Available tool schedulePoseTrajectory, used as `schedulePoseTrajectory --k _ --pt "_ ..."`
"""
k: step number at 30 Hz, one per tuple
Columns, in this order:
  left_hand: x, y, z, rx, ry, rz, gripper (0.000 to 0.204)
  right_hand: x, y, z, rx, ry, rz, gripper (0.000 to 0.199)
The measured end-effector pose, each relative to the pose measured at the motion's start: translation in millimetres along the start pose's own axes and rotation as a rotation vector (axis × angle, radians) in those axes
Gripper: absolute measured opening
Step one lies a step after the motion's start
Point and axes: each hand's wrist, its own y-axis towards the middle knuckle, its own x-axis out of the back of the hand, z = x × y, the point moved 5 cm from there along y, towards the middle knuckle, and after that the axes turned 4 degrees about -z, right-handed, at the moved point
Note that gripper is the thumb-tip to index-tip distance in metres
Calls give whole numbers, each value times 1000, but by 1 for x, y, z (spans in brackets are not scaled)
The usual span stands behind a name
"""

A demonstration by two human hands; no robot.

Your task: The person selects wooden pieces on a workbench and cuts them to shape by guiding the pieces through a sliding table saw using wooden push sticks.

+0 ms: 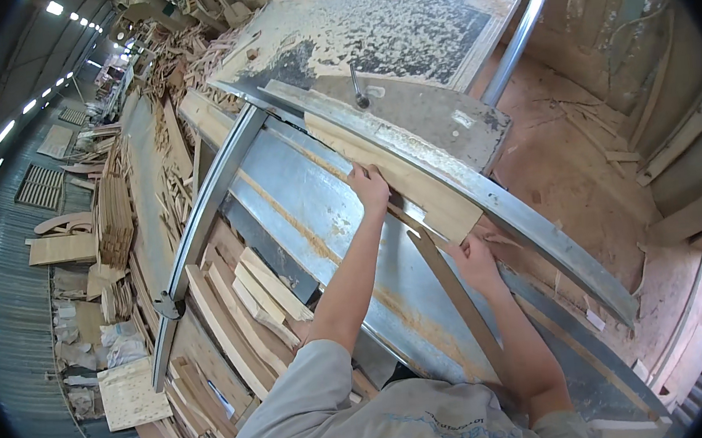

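A pale wooden board [415, 183] lies lengthwise against the long metal fence [483, 185] of a saw table. My left hand [371, 185] has its fingers curled over the board's near edge, around its middle. At the board's right end, my right hand [475, 262] grips the near corner, thumb and fingers closed on it. A narrow brown strip [460, 297] runs from beneath the board toward my body, beside my right forearm. Beneath them is the bare metal tabletop [323, 188], with lines of sawdust along its grooves.
Beyond the fence stands a dark machine top [383, 30] strewn with wood chips, with a small lever [358, 87] near it. A metal rail [206, 207] crosses on the left. Cut wooden pieces [238, 314] lie beside my left arm; stacked timber [117, 199] fills the far left.
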Motion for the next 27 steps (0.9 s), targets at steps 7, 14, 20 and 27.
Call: schedulePoseTrajectory --k 7,14,20,27 --pt "8 12 8 -50 -3 5 58 -13 19 -22 6 -40 2 31" --pt "8 -13 -17 -182 -126 -37 57 -11 25 -35 -134 36 23 36" --pt "7 -8 -17 -161 9 18 58 -9 27 -28 1 -59 -25 40" --pt "10 -6 -13 -207 -52 -15 53 -12 38 -49 -134 134 -145 36"
